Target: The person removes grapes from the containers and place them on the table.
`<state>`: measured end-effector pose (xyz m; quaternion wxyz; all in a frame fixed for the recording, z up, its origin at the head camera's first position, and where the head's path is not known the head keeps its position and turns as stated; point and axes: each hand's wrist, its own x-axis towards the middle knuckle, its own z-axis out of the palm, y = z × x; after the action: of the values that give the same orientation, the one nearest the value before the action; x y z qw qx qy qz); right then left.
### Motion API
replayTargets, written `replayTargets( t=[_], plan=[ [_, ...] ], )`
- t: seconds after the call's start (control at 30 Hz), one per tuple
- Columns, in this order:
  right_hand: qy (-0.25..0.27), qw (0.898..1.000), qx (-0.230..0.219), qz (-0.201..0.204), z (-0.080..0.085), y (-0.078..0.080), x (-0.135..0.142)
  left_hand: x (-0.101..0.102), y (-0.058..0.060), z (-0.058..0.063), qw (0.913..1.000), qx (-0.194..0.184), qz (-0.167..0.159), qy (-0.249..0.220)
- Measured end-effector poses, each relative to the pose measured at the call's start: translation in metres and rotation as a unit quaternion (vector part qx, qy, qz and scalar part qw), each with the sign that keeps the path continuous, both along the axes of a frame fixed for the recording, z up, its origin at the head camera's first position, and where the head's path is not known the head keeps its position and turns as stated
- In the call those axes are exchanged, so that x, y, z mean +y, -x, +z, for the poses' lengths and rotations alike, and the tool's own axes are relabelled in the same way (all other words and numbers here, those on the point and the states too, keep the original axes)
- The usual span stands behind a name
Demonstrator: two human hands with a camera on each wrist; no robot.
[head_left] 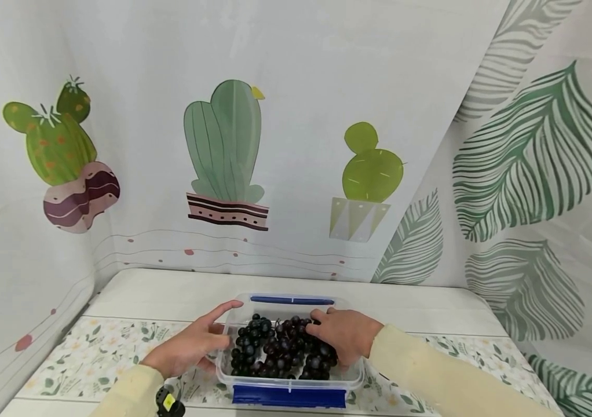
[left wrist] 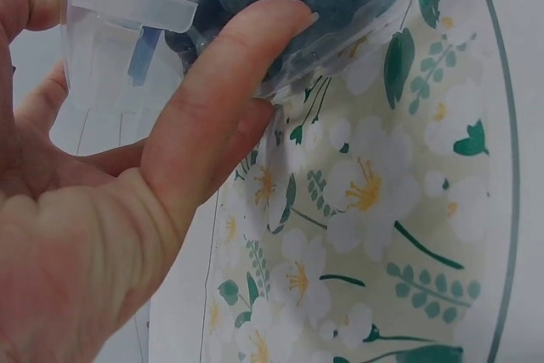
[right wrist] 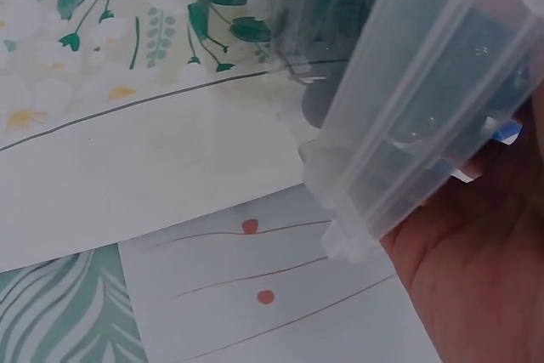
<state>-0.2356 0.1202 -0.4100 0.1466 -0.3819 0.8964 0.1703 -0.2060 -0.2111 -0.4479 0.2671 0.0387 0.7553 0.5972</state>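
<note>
A clear plastic container with blue clips sits on the table and holds several bunches of dark grapes. My left hand is at its left side, thumb beside the rim and index finger stretched toward the far corner. In the left wrist view the thumb lies nearly straight beside the wall, with the grapes showing through. Reaching over the right rim, my right hand has its fingers bent onto the grapes at the right. The container wall covers much of that hand's fingers in the right wrist view.
The table is white with a floral strip running across it. Behind stands a white cloth backdrop printed with cacti, and leaf-patterned cloth hangs at the right. A black watch-like band shows at the left sleeve.
</note>
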Motion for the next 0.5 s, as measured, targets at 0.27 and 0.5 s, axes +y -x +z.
replayTargets(
  t=[0.27, 0.5],
  plan=[
    [0.013, 1.0, -0.008, -0.002, -0.006, 0.002, -0.002, 0.001, 0.001, -0.001, 0.9999, -0.006, 0.006, -0.007],
    [0.02, 1.0, -0.009, -0.001, -0.013, 0.005, -0.001, 0.0, 0.001, -0.001, 1.0, -0.005, 0.008, -0.003]
  ],
)
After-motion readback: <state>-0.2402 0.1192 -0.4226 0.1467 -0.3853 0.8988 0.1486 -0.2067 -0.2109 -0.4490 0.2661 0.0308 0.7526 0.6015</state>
